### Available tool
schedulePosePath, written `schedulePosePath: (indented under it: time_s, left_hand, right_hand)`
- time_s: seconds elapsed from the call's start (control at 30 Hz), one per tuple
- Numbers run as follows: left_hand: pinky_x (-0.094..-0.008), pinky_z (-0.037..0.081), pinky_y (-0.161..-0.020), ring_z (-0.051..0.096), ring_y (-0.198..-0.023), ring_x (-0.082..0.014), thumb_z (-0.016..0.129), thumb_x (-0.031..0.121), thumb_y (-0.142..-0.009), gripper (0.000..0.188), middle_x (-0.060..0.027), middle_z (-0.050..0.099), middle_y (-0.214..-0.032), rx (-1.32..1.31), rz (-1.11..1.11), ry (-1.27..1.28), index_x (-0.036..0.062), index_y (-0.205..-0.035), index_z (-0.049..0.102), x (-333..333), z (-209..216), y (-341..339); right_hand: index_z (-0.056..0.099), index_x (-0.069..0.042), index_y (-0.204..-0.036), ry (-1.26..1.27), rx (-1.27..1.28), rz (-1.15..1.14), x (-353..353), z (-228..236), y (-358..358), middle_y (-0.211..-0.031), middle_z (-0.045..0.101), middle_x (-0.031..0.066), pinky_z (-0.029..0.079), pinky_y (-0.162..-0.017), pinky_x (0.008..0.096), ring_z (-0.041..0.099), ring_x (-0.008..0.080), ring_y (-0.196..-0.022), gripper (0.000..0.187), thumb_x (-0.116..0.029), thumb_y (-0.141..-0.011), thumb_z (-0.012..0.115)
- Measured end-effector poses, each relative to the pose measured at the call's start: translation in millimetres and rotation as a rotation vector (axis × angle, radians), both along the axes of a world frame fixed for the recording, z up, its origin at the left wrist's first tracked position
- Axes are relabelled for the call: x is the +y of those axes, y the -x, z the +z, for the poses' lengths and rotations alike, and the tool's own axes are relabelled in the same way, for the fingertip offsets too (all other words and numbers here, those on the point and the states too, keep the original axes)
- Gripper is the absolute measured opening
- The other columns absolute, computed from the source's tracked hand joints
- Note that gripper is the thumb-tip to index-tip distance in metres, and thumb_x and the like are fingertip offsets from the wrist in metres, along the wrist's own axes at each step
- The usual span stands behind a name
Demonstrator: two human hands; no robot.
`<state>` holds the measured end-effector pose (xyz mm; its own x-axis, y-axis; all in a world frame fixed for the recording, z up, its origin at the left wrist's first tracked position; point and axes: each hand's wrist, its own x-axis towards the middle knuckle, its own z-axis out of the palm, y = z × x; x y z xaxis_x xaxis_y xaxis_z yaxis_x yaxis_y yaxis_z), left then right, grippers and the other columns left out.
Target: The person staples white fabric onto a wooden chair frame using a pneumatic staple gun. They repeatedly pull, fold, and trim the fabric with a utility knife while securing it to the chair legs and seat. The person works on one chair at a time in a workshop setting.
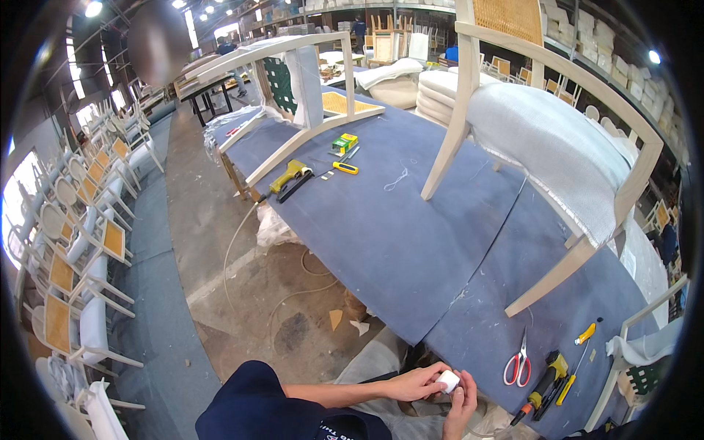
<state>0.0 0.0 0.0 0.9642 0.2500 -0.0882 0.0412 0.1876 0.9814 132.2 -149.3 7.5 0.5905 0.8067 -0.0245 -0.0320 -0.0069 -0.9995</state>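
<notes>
Close to the table's near edge, my left hand [419, 383] and my right hand [462, 400] meet around a small white roll-shaped piece [448, 380]; its exact kind is too small to tell. The fingers of both hands are closed on it. Just right of my hands lie scissors [518, 369] with red-and-white handles, pointing away from me. Beyond them are a yellow-and-black staple gun [546, 381], a yellow-handled screwdriver [565, 389] and a yellow utility knife [585, 334].
An upholstered chair [546, 128] stands on the blue-grey table [381, 235]. A second chair [293, 81] lies tipped at the far left end, near another staple gun [292, 174] and a green-yellow box [344, 144]. A hose [233, 257] trails over the floor; rows of chairs [92, 242] line the left.
</notes>
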Motion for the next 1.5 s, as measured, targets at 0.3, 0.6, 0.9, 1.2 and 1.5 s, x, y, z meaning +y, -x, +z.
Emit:
schedulePosePath:
  time_s: [0.3, 0.6, 0.9, 1.2, 1.5]
  left_hand:
    - [-0.0262, 0.052, -0.070, 0.063, -0.084, -0.0096, 0.058, 0.015, -0.107, 0.042, -0.0042, 0.063, -0.101, -0.196, 0.312, -0.122, 0.0080, -0.142, 0.037, 20, 10, -18]
    - [-0.0254, 0.050, -0.069, 0.061, -0.080, -0.0100, 0.064, 0.013, -0.105, 0.034, -0.0079, 0.072, -0.100, -0.081, 0.034, -0.076, 0.0025, -0.134, 0.050, 25, 61, -37]
    - [-0.0238, 0.049, -0.073, 0.062, -0.085, -0.0066, 0.078, 0.009, -0.092, 0.031, 0.0018, 0.071, -0.096, -0.116, 0.132, -0.378, 0.0040, -0.121, 0.069, 40, 74, -46]
    - [-0.0258, 0.054, -0.083, 0.066, -0.098, -0.0098, 0.066, 0.003, -0.102, 0.029, -0.0065, 0.071, -0.118, -0.260, 0.229, 0.005, -0.0001, -0.130, 0.059, 14, 59, -58]
    - [-0.0395, 0.042, -0.110, 0.053, -0.132, -0.0285, 0.063, 0.033, -0.103, 0.054, -0.0160, 0.059, -0.140, -0.345, 0.920, -0.704, 0.0017, -0.145, 0.051, 398, 128, -148]
  right_hand:
    - [0.060, -0.001, -0.141, -0.096, 0.363, -0.031, 32, 17, -6, -0.126, 0.067, 0.0043, 0.050, -0.092, 0.0277, 0.062, 0.0112, -0.111, 0.043, -0.030, -0.109, 0.057]
    - [0.061, -0.003, -0.138, -0.240, 0.358, -0.033, 13, 51, -15, -0.113, 0.068, 0.0017, 0.051, -0.087, 0.0262, 0.062, 0.0088, -0.104, 0.045, -0.010, -0.096, 0.076]
    - [0.057, -0.001, -0.139, -0.221, 0.213, -0.082, 18, 45, -17, -0.119, 0.066, 0.0033, 0.052, -0.092, 0.0278, 0.063, 0.0106, -0.108, 0.044, -0.005, -0.097, 0.072]
    - [0.067, 0.004, -0.130, -0.391, 0.363, -0.298, 42, 62, -1, -0.128, 0.071, 0.0115, 0.054, -0.099, 0.0300, 0.068, 0.0152, -0.110, 0.031, -0.001, -0.100, 0.067]
    - [0.071, 0.007, -0.119, -0.135, 0.005, -0.651, -66, 46, -40, -0.105, 0.077, 0.0127, 0.055, -0.089, 0.0291, 0.073, 0.0179, -0.096, 0.028, 0.004, -0.091, 0.067]
